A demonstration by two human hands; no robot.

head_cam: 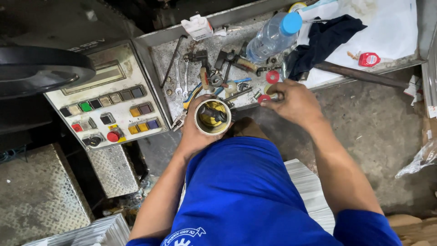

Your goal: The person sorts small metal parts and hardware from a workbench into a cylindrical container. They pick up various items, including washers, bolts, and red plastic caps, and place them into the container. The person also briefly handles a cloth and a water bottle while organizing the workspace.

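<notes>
Your left hand [195,132] is wrapped around a short open-ended cylinder [212,117], pale rim, yellow inside with a dark bolt-like part sitting in the bore; it's held just off the near edge of the worktop [159,59], above your lap, open end facing up at the camera. Your right hand [293,102] is at the worktop's front edge, fingers drawn together on something small next to a red washer [263,98]; can't tell exactly what's in the pinch, fingertips cover it. A second red washer [272,76] lies a bit further back, apart from your hand. Between the two hands: a coil spring [236,94], and a cluster of small metal fittings near it, too cluttered to sort out. Wrenches [182,75] lie side by side on the left part of the tray, a long thin rod angled beside them. Clear water bottle with blue cap [273,36] lies on its side behind the parts, cap pointing right. Dark cloth [325,38] is bunched on a white sheet [391,27], touching the bottle's end. Small red tape measure [369,59] sits on that sheet near the right edge. Control panel [107,100] with coloured buttons and a red knob is just left of the worktop, close to your left hand.
</notes>
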